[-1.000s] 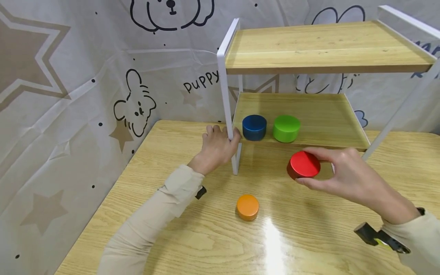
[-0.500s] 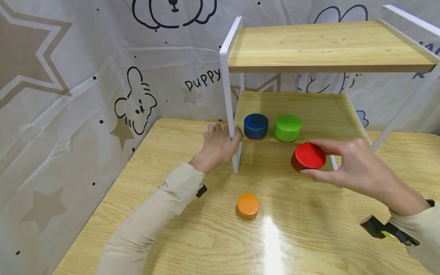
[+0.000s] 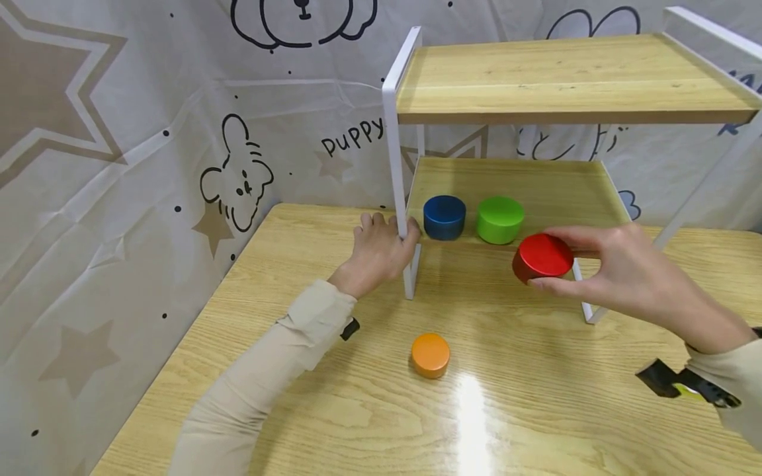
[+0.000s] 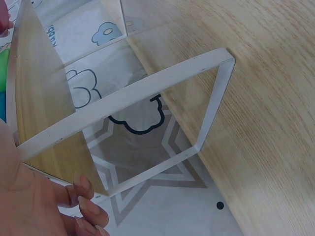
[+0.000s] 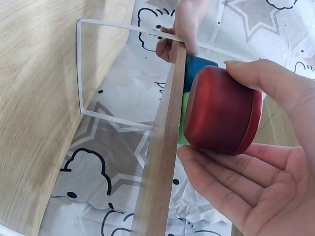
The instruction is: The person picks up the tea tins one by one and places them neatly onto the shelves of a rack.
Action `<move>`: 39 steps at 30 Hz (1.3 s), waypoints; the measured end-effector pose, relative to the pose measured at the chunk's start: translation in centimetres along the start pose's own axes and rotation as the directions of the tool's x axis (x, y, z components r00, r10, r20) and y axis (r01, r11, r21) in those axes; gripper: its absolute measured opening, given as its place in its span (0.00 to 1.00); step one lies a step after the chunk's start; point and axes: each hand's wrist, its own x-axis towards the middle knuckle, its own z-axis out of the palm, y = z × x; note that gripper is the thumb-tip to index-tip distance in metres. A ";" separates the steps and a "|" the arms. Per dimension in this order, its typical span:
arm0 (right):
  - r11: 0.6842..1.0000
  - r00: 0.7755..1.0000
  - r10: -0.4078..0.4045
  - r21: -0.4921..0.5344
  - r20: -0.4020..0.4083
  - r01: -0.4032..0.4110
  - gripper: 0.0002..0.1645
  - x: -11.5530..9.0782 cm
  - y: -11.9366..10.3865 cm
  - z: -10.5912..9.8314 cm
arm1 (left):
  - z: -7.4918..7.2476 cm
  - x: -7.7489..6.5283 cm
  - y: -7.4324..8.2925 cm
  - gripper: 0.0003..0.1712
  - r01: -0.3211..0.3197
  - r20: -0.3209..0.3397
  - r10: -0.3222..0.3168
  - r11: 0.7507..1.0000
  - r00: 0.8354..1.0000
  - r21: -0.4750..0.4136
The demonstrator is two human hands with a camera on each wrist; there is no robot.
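Note:
My right hand (image 3: 639, 271) pinches a round red tin (image 3: 544, 256) between thumb and fingers, in front of the lower board's front edge on a two-tier shelf (image 3: 571, 76). In the right wrist view the tin (image 5: 219, 110) lies sideways, its lid seam toward the palm, beside the board's edge. On the lower board (image 3: 565, 188) stand a blue tin (image 3: 444, 217) and, to its right, a green tin (image 3: 500, 219). My left hand (image 3: 381, 248) grips the shelf's white left post at the lower board's height; its fingers (image 4: 88, 211) curl behind the frame in the left wrist view.
A smaller orange tin (image 3: 430, 355) stands on the wooden table (image 3: 333, 410) in front of the shelf. White metal legs hold the shelf at both sides. A printed cloth (image 3: 149, 264) hangs behind and to the left.
My right hand has moved the red tin up and slightly right, closer to the lower board's front edge. The left hand stays on the post; the view has shifted slightly.

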 end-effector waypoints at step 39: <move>0.942 0.954 0.297 -0.175 0.046 -0.285 0.44 2.7 2.7 -1.4 | 0.1 0.1 -0.1 0.28 -0.010 -0.008 0.010 1.000 1.000 0.006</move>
